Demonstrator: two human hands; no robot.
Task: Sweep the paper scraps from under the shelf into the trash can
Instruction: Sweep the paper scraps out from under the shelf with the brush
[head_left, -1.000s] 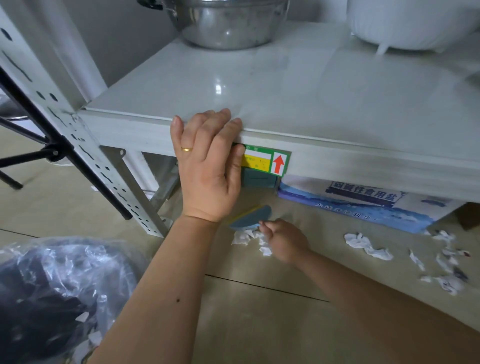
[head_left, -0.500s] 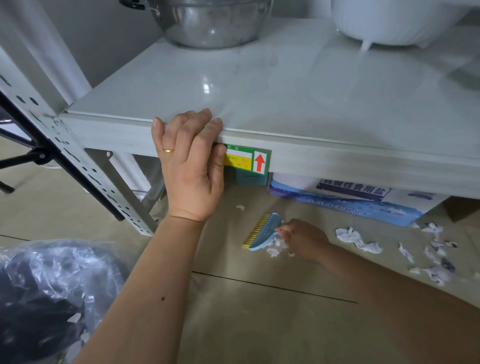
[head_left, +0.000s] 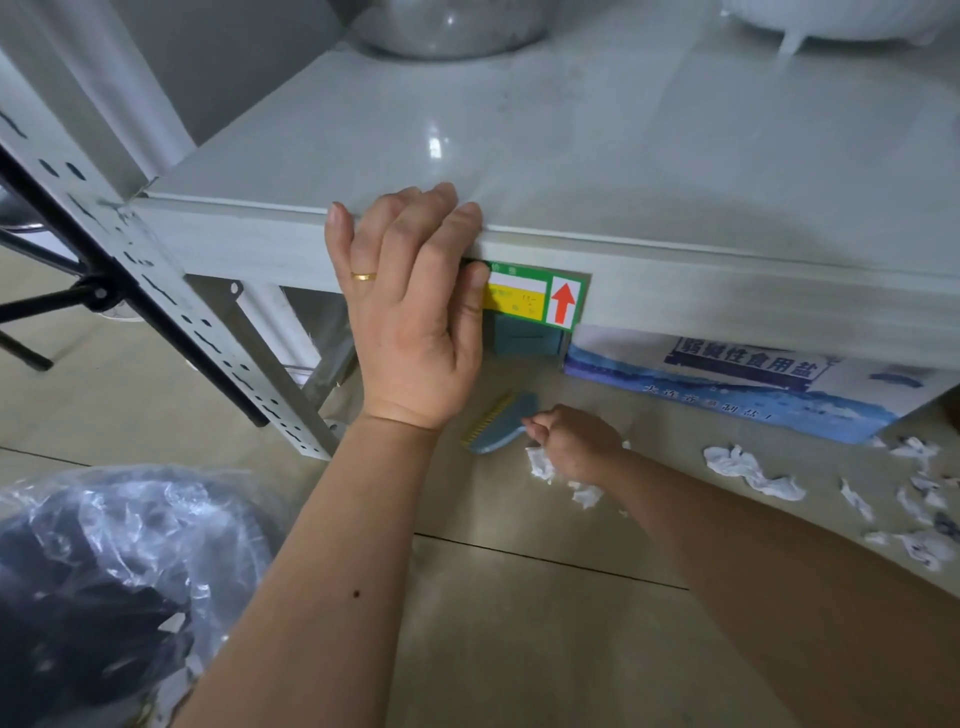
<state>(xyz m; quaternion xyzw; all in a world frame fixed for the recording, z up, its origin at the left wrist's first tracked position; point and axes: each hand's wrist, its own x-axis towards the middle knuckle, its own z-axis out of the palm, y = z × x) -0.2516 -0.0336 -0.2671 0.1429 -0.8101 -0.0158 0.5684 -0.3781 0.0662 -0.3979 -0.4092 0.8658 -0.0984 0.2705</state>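
My left hand (head_left: 415, 317) grips the front edge of the white shelf (head_left: 675, 249), fingers over the top. Below it, my right hand (head_left: 574, 441) is closed on the handle of a small blue brush (head_left: 501, 423) with yellow bristles, held low over the tiled floor just in front of the shelf. White paper scraps (head_left: 540, 465) lie right beside that hand. More scraps (head_left: 753, 470) are strewn on the floor to the right. The trash can (head_left: 104, 587), black with a clear plastic liner, stands at the lower left with a few scraps inside.
A blue and white printed box (head_left: 727, 384) sits under the shelf. A perforated shelf post (head_left: 171, 306) and a black tripod leg (head_left: 104, 291) cross at the left. A steel pot (head_left: 447, 31) and a white bowl (head_left: 831, 21) rest on the shelf.
My right hand has shifted the brush slightly back toward the shelf, leaving a small clump of scraps beside it. My left hand stays on the shelf edge. The view moved a little.
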